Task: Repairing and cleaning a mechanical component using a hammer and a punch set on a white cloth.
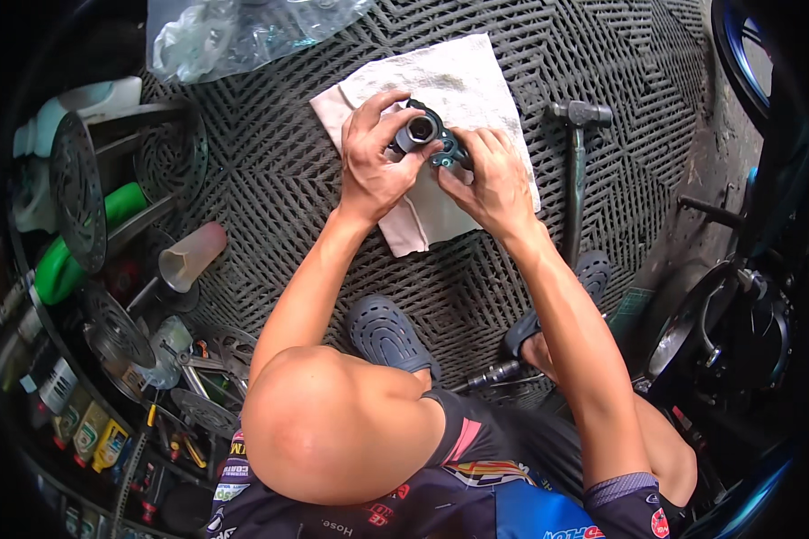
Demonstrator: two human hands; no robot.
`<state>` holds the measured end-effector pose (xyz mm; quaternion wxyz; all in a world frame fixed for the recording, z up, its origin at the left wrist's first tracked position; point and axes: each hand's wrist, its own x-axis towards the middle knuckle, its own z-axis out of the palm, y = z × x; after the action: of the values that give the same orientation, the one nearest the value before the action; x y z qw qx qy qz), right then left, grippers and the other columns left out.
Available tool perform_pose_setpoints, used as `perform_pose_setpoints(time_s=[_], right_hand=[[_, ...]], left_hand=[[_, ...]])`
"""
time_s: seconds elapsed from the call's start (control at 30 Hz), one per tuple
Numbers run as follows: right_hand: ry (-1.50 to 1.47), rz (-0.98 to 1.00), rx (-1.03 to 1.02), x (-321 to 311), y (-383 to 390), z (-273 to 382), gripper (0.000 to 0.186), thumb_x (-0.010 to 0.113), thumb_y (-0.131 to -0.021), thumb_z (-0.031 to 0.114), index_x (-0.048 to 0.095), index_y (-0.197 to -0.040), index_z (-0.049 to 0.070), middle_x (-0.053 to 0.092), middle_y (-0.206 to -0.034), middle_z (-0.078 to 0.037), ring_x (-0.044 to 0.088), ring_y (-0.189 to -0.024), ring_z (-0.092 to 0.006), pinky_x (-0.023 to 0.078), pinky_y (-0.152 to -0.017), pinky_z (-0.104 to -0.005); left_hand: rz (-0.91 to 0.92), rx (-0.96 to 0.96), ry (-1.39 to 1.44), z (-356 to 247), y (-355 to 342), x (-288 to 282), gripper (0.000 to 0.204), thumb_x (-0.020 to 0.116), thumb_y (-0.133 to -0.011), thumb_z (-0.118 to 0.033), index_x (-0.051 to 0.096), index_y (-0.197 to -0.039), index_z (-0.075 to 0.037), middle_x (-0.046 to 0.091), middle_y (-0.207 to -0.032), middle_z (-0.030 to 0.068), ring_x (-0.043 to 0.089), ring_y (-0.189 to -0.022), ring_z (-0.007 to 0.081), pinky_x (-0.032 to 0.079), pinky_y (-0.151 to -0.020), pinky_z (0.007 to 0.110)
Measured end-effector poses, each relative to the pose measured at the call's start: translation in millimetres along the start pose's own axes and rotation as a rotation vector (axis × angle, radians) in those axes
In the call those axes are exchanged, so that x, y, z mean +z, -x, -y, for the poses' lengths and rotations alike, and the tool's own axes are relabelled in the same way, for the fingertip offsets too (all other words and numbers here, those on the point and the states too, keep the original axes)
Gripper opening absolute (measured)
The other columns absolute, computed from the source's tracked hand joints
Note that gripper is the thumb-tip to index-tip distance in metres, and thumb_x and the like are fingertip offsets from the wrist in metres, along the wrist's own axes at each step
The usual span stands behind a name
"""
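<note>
My left hand (373, 162) is closed around a grey socket (408, 141), with thumb and fingers on opposite sides of it. The socket's dark hexagonal opening faces up. Directly against it is a dark metal part with a bluish-green tint (447, 154), round at one end. My right hand (498, 180) grips that part from the right side, its thumb below and its fingers above. Fingers hide much of both pieces, so I cannot tell how far the socket sits over the part. Both hands are above a folded white cloth (458, 76) spread on the floor.
A hammer (576, 171) lies on the ridged dark mat (279, 171) to the right. Beyond the cloth is a clear plastic bag (261, 36). At left, a rack holds perforated discs (79, 189), bottles and tools. A ratchet-like tool (497, 374) rests between my clog-covered feet.
</note>
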<state>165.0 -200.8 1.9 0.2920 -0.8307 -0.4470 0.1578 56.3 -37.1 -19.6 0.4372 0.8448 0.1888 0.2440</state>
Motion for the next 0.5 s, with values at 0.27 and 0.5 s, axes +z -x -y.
perform_pose_setpoints(time_s=[0.27, 0.5], right_hand=[[-0.055, -0.011, -0.012, 0.6, -0.4, -7.7, 0.051, 0.078, -0.081, 0.021, 0.064, -0.126, 0.001, 0.067, -0.108, -0.016, 0.062, -0.105, -0.0365, 0.05, -0.095, -0.0462], [-0.065, 0.003, -0.001, 2.2, -0.4, -10.4, 0.052, 0.078, -0.081, 0.022, 0.064, -0.126, 0.002, 0.067, -0.109, -0.016, 0.062, -0.105, -0.0357, 0.05, -0.094, -0.0461]], left_hand=[[-0.017, -0.088, 0.054, 11.8, 7.3, 9.9, 0.044, 0.092, -0.071, -0.016, 0.076, -0.11, -0.005, 0.068, -0.127, 0.0119, 0.064, -0.116, 0.0311, 0.05, -0.101, 0.041], [0.081, -0.055, 0.027, 7.3, 2.6, -0.1, 0.047, 0.09, -0.076, -0.008, 0.073, -0.119, -0.002, 0.063, -0.135, 0.0144, 0.062, -0.125, 0.0304, 0.051, -0.106, 0.039]])
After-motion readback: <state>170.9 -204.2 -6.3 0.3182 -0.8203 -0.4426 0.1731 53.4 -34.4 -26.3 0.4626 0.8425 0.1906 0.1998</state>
